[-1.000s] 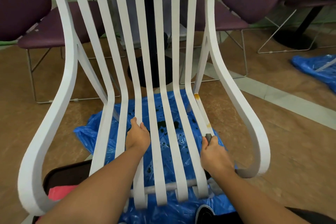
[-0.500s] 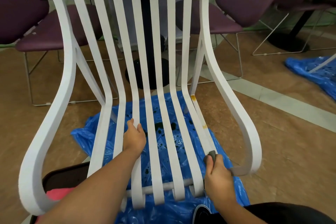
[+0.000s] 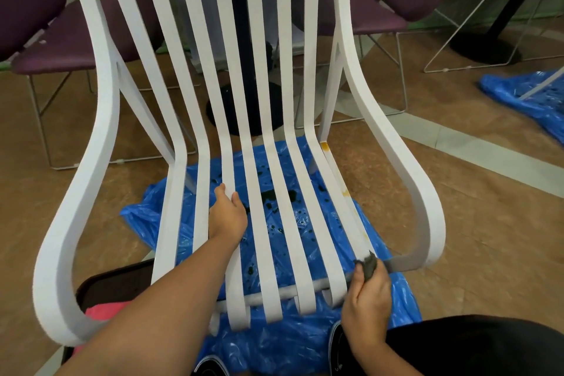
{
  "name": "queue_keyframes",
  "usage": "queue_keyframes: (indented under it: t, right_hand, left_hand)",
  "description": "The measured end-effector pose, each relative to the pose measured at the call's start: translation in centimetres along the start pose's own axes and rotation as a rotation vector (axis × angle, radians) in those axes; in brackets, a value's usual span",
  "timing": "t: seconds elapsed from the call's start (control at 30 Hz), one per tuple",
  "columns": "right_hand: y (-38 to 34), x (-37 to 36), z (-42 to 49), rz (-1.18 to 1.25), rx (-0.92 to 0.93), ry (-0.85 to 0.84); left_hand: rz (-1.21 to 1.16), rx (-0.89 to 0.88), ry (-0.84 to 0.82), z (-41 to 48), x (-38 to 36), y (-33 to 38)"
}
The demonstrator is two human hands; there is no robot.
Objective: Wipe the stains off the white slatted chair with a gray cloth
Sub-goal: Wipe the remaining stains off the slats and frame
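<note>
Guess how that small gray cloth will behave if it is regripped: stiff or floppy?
Probably floppy: the small gray cloth sits bunched in the right hand, folded against the white slatted chair. Likely light, since fingertips alone pinch it. It may slip or unfold if loosened.

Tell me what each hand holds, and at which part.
Right hand pinches the cloth, bunched, its tip showing. Left hand grips a chair slat on the seat.

Head-worn view, angled forward and down, close over chair (image 3: pixel 262 119)
</note>
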State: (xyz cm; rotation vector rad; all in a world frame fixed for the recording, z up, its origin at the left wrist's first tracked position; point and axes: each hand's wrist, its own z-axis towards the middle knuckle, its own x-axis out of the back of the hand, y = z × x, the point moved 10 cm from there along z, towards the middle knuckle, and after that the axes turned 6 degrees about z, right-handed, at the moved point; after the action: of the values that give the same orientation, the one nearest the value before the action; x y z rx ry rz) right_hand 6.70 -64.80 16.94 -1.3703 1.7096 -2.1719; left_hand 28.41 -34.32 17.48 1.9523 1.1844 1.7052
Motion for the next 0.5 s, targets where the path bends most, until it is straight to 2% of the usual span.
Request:
queue_keyframes:
  t: [0.13,0.27,0.4,0.5]
  right_hand:
    - [-1.9,-0.4,1.2,-0.25,0.07,-0.022]
    - [-3.4,-2.2,3.6,-0.514,0.056,-0.176]
    - [-5.6,-5.1,6.4,-0.536,0.105,-0.348]
    - [-7.2,-7.6,9.0,-0.545,0.084,-0.373]
  left_hand:
    - [0.032,-0.011,0.002,0.1,-0.2,0.0]
    - [0.062,-0.012,0.007,0.4,-0.4,-0.3]
    - [0.08,-0.028,0.006,0.6,-0.6,-0.3]
    - [0.111,-0.033,0.019,0.6,-0.5,-0.1]
